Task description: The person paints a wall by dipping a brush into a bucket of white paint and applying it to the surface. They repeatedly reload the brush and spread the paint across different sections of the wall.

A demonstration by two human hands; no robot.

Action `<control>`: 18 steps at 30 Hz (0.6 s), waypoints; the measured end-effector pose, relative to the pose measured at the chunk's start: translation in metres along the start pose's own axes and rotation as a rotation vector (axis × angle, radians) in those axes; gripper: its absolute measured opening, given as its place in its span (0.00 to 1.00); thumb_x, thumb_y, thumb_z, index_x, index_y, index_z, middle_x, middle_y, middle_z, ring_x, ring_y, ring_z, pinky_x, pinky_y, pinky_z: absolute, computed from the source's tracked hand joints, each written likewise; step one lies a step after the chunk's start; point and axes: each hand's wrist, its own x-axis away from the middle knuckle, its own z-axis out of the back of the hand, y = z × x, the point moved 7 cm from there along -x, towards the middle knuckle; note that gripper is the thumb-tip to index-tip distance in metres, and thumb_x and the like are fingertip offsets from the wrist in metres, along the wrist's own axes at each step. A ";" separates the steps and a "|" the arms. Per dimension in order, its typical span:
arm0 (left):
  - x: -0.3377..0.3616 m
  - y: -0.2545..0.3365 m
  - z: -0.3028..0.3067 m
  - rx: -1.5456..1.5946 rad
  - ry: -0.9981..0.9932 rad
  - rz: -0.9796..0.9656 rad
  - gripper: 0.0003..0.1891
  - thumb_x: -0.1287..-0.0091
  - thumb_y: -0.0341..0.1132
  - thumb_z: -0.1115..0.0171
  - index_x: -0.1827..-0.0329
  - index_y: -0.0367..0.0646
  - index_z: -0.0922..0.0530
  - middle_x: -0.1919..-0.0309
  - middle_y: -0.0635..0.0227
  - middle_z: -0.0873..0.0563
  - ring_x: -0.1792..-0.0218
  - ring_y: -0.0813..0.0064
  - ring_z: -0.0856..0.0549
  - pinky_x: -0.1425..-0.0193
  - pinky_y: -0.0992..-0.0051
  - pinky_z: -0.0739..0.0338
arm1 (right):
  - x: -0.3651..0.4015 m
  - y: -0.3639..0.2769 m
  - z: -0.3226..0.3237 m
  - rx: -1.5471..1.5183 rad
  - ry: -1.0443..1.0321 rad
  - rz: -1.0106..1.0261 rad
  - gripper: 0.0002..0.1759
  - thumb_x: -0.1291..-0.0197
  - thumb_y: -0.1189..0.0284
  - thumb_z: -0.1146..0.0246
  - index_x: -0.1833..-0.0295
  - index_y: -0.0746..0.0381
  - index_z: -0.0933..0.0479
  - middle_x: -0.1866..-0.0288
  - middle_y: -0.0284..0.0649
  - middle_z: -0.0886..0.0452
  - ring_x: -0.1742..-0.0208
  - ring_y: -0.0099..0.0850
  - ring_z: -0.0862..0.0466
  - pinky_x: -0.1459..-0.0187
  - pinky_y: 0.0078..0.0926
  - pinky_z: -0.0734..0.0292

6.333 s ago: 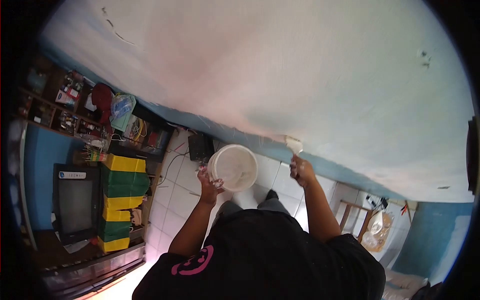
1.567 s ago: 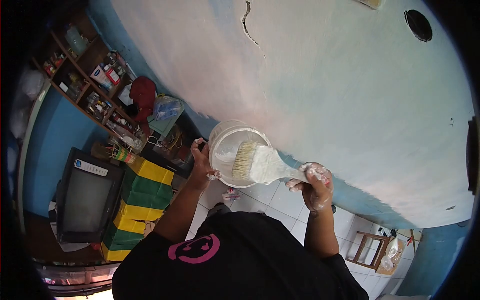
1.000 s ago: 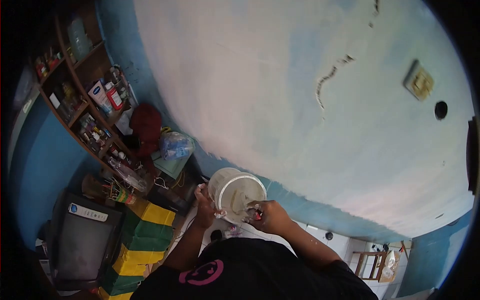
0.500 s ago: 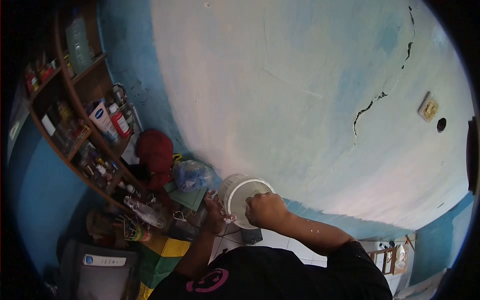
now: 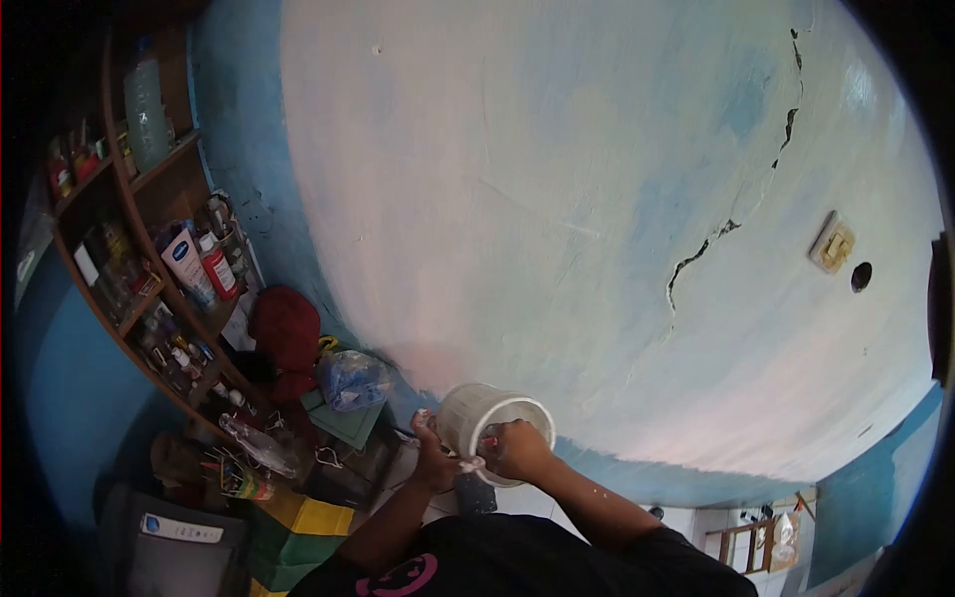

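A whitish plastic bucket is tilted in front of me, its mouth turned towards the lower right. My left hand supports it from the left side, the thumb near the rim and paint-like white smears on the fingers. Inside the mouth, my right hand is closed; its fingertips are partly hidden, and what they grip cannot be made out. Behind the bucket rises a wall with patchy whitish, pink paint over blue.
A jagged crack, a switch and a dark hole mark the wall. On the left stands a wooden shelf full of bottles. Below it are a red cloth item, a plastic bag and a grey monitor-like casing.
My view has shifted, so wall and shelf sit lower and further left. My right hand has gone deeper into the bucket, and the bucket sits lower in view with its mouth turned further right.
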 end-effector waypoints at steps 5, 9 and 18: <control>0.000 0.003 -0.008 0.124 0.044 0.078 0.52 0.56 0.42 0.26 0.37 0.55 0.60 0.38 0.61 0.40 0.40 0.65 0.32 0.41 0.65 0.31 | 0.008 -0.005 0.034 -0.017 -0.027 0.062 0.16 0.50 0.57 0.39 0.63 0.58 0.20 0.70 0.49 0.19 0.67 0.45 0.18 0.63 0.41 0.23; 0.007 -0.006 -0.018 0.136 0.119 0.175 0.40 0.43 0.53 0.39 0.37 0.56 0.58 0.37 0.63 0.38 0.41 0.66 0.31 0.44 0.66 0.28 | 0.006 0.010 0.020 0.093 -0.054 0.231 0.16 0.49 0.57 0.40 0.58 0.53 0.20 0.66 0.47 0.18 0.62 0.44 0.18 0.60 0.42 0.23; 0.010 -0.031 -0.020 0.042 0.064 0.103 0.33 0.38 0.49 0.46 0.37 0.59 0.57 0.39 0.63 0.36 0.45 0.64 0.28 0.50 0.66 0.23 | 0.027 0.017 0.014 0.025 -0.206 0.333 0.15 0.48 0.64 0.42 0.55 0.58 0.23 0.66 0.50 0.19 0.62 0.47 0.19 0.58 0.44 0.24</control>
